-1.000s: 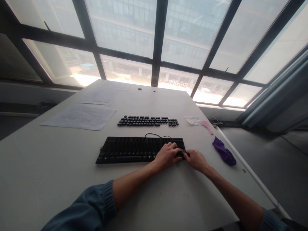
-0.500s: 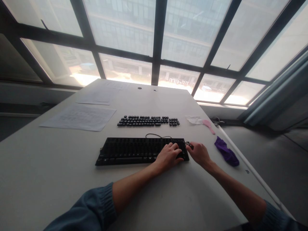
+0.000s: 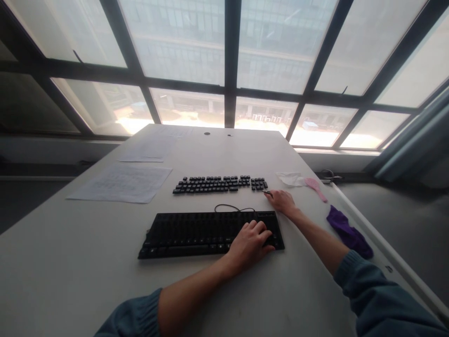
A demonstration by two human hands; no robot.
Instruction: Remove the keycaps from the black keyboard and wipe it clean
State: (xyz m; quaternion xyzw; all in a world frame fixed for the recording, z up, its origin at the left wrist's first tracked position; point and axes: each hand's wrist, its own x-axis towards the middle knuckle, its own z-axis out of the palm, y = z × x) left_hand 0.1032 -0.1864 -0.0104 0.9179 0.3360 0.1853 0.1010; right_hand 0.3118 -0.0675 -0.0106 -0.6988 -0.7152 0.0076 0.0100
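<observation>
A black keyboard (image 3: 196, 234) lies on the white table, with white-marked keys along its near edge and a thin cable looping behind it. My left hand (image 3: 250, 241) rests over its right end, fingers apart on the number pad and thumb by the near edge. Beyond the keyboard, loose black keycaps (image 3: 210, 184) are laid out in rows like a key layout. At the right end of those rows, my right hand (image 3: 282, 201) is closed on a small dark elongated tool (image 3: 268, 192). Its exact kind is too small to make out, and so is any keycap at its tip.
Printed paper sheets (image 3: 122, 183) lie at the left. On the right are a crumpled white tissue (image 3: 289, 179), a pink spoon-shaped thing (image 3: 315, 188) and a purple cloth (image 3: 347, 231), close to the table's right edge. Large windows (image 3: 266, 47) stand behind the table.
My right hand has moved from the keyboard's right edge, away from me, to the right end of the keycap rows, still holding the dark tool. My left hand stays on the keyboard. The view has tilted slightly.
</observation>
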